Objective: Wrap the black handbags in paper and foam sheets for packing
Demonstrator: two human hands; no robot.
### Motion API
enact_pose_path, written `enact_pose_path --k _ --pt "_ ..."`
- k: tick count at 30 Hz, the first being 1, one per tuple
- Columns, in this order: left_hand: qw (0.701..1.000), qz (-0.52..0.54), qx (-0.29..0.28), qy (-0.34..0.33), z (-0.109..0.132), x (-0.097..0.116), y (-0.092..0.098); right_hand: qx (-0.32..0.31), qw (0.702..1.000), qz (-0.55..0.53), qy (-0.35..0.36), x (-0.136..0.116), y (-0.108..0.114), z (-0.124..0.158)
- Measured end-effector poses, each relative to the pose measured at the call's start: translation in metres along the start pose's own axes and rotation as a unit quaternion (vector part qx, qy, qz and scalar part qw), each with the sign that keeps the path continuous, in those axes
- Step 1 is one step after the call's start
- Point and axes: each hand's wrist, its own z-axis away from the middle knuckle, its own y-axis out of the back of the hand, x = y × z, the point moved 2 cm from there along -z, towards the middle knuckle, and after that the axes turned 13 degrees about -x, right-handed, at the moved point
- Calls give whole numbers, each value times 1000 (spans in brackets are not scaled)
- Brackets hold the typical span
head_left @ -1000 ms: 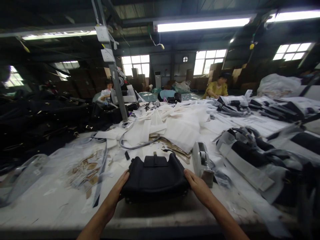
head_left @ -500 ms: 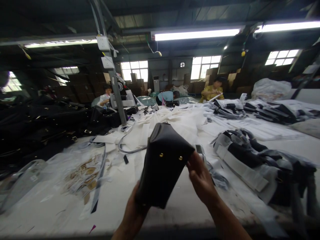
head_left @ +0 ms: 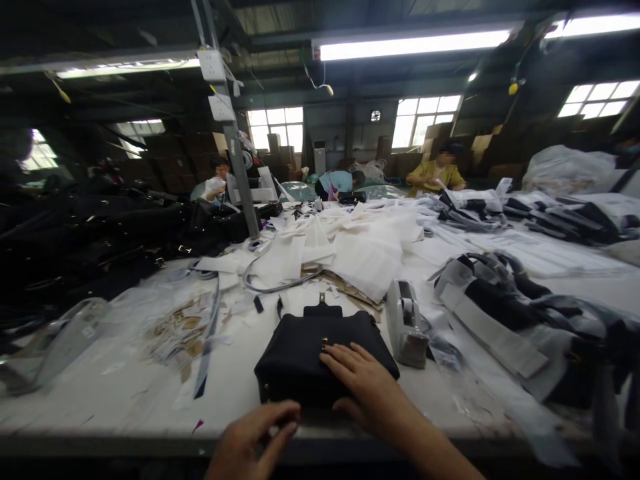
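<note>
Two hands are at a black bag (head_left: 305, 347), which lies flat on the long white table (head_left: 100, 407), close to the near edge. The right hand (head_left: 357, 377) rests open on top of the bag with its fingers spread out. The left hand (head_left: 250, 440) is at six o'clock from the bag, fingers half bent and holding nothing, with its tips at the bag's near edge. A tape holder (head_left: 407, 323) stands just beside the bag at three o'clock. A big heap of white cloth sheets (head_left: 360, 253) lies at twelve o'clock. Many black bags (head_left: 100, 240) are piled at ten o'clock, and bags wrapped in white paper (head_left: 500, 313) lie at two o'clock. Paper scraps (head_left: 175, 330) are scattered at nine o'clock. A grey pole (head_left: 240, 180) with wall plugs on it rises from the table. The room is dark, with long lamps (head_left: 410, 45) overhead and bright windows (head_left: 277, 127) at the back. Three people (head_left: 435, 175) work at the far end.
</note>
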Motion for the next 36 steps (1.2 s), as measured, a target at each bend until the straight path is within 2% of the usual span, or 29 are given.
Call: enact_pose_path --k 1,2,3,5,8,11,15,17,21,24,26,29,31,36 --pt "992 -98 51 -52 -5 6 12 1 1000 5 -8 2 4 1" --pt "975 -190 62 -95 -13 12 22 5 1000 9 -16 5 7 2" --pt "953 -267 48 -133 -24 17 30 8 1000 12 -21 9 9 3" --pt "916 -362 -31 -172 -48 19 40 12 999 17 -25 18 8 4" --pt "890 -393 -143 -180 -80 9 47 16 999 21 -21 30 4 5" --pt "886 -380 -195 -182 -95 -2 47 8 1000 21 -16 35 5 5" --pt "888 -382 -179 -184 -95 -16 41 -26 999 35 -24 37 7 -2" --pt "882 -397 -159 -196 -92 -26 35 -28 998 50 -26 40 0 -7" --pt "854 -441 -110 -253 -86 -57 17 13 996 89 -28 51 -37 -12" --pt "843 -460 -83 -268 -80 -75 8 39 995 93 -11 59 -62 -4" --pt "843 -461 -92 -260 -75 -77 5 33 997 74 4 61 -67 4" --pt "839 -471 -135 -235 -69 -72 3 -6 999 37 22 60 -64 11" --pt "829 -495 -135 -220 -67 -67 1 -14 999 31 24 59 -64 10" --pt "801 -552 -104 -207 -66 -59 -7 42 996 72 9 60 -78 -1"
